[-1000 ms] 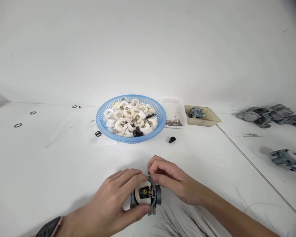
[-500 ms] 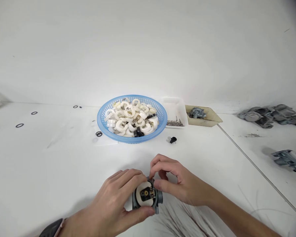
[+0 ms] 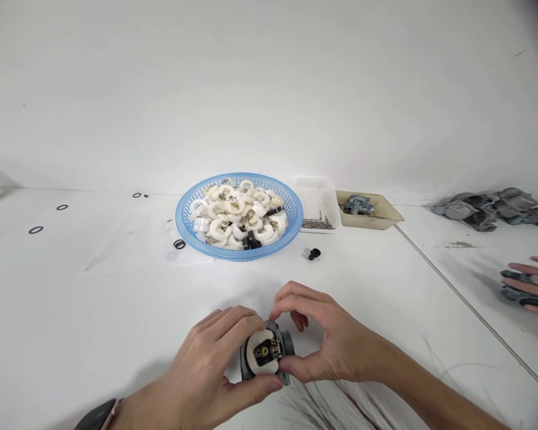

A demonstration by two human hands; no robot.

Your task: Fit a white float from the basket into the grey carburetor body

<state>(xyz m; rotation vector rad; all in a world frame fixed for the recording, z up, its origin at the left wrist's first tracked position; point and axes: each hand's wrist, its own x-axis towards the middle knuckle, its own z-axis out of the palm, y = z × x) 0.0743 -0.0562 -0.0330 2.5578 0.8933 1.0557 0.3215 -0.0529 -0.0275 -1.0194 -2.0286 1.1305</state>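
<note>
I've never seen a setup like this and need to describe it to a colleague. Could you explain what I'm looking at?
There is no machine here: a person works with two bare hands, seen from a camera worn on the head, looking forward and down. The left hand holds a metal part with a white C-shaped piece inside. The right hand has its thumb and forefinger at the part's other side.

On the white table, a blue basket holds many similar, mostly white pieces. Beside it are a white tray with thin metal pins and a yellowish tray containing a metal piece. Black rings lie to the left. At the right edge, another person's hand is over another metal part.
</note>
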